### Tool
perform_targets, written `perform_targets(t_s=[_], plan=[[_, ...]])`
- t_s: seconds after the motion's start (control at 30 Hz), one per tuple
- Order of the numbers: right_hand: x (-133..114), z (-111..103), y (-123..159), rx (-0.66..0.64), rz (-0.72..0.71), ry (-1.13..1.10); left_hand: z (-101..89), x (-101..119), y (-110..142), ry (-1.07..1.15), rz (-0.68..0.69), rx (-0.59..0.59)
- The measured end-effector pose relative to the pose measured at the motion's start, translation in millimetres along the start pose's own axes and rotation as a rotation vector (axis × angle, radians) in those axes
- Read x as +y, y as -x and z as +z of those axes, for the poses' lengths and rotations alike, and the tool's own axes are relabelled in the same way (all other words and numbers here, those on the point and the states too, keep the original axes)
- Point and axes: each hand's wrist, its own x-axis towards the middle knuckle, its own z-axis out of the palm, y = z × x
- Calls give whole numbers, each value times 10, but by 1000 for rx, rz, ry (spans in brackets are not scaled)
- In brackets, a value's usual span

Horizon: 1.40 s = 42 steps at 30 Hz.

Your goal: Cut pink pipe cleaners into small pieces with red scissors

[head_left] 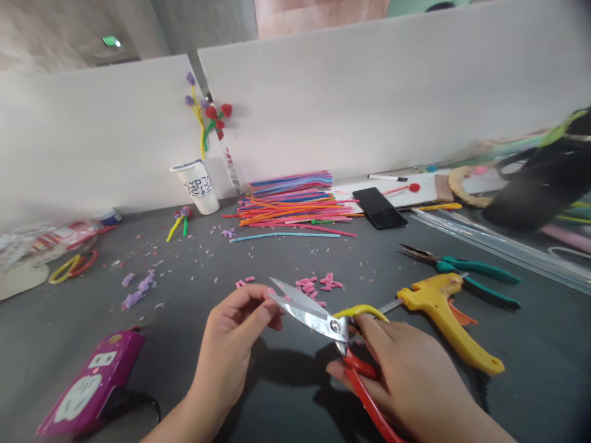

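Observation:
My right hand [406, 363] grips scissors [318, 320] by their yellow and red handles, the blades parted and pointing left. Thumb and fingertips of my left hand [242, 326] are pinched together at the blade tips. A small bit of pink pipe cleaner [270, 291] shows between those fingertips, close to the blades; the rest of it is hidden. Behind the blades lie several short cut pink pieces [329, 282] on the dark table [277, 406].
Right of the scissors lie a yellow glue gun [443, 307] and green-handled pliers [480, 271]. A pipe cleaner pile [286, 206], a phone [378, 208] and a paper cup [198, 187] stand farther back. At left are a purple box [95, 381] and another pair of scissors [69, 269].

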Motion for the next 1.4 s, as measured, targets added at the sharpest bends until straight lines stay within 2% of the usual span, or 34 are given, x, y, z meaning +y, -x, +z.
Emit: perform_targets(t_s=[0.6, 1.4], plan=[[-45, 51, -10, 66, -70, 91, 11, 1, 6, 44, 4, -15], [-36, 97, 9, 113, -83, 160, 15, -16, 15, 47, 32, -14]])
